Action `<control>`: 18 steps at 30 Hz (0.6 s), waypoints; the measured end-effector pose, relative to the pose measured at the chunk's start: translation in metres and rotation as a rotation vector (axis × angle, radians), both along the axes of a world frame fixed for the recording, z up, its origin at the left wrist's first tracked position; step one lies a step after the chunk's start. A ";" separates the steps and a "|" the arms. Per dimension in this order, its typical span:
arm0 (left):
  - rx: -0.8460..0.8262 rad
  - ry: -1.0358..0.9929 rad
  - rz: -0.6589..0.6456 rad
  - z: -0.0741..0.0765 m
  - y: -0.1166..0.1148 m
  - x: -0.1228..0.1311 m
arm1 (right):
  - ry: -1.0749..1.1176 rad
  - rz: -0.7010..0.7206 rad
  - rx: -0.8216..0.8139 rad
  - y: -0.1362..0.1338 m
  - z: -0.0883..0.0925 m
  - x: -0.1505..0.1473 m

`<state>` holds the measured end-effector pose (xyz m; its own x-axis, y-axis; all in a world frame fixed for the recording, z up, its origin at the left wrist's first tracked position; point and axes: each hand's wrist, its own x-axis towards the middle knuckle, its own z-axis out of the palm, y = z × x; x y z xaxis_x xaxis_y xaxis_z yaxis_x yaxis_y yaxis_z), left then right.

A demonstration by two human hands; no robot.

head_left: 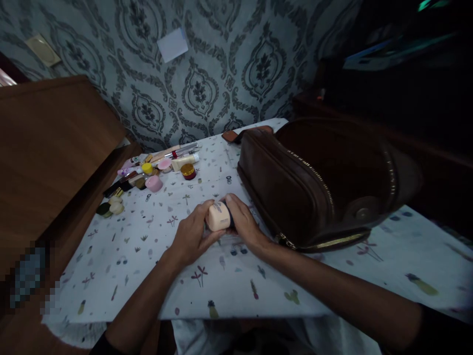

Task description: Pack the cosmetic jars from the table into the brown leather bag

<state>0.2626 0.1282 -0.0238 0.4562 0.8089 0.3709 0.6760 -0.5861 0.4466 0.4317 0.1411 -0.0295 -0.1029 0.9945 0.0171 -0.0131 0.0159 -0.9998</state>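
Head view: left hand (pixel 190 234) and right hand (pixel 246 226) both grip a cream bottle (pixel 219 217), a brown bag (pixel 283 192) at its two o'clock.

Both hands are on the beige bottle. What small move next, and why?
Probably a gentle test twist of the dark cap with the right hand, since it cups that end while the left hand holds the beige bottle by its body. Whether the cap is tight can't be seen.
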 end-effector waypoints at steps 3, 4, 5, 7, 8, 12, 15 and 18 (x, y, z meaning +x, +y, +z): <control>-0.131 -0.097 0.059 -0.003 -0.003 0.003 | -0.148 -0.035 0.266 -0.008 0.000 0.001; -0.179 -0.155 0.067 -0.003 -0.004 0.004 | -0.189 -0.032 0.334 -0.011 0.000 0.001; -0.222 -0.223 0.071 -0.004 -0.005 0.006 | -0.223 -0.025 0.385 -0.013 -0.001 0.001; -0.286 -0.371 0.072 -0.004 -0.006 0.008 | -0.292 0.002 0.483 -0.018 -0.003 0.003; -0.318 -0.447 0.070 -0.005 -0.006 0.009 | -0.332 0.018 0.534 -0.020 -0.004 0.004; -0.535 -0.734 0.123 -0.009 -0.006 0.009 | -0.535 0.090 0.726 -0.023 -0.005 0.010; -0.667 -0.923 0.182 -0.013 -0.001 0.007 | -0.625 0.147 0.771 -0.025 0.000 0.012; -0.697 -1.063 0.249 -0.012 0.006 0.007 | -0.581 0.180 0.695 -0.028 0.010 0.013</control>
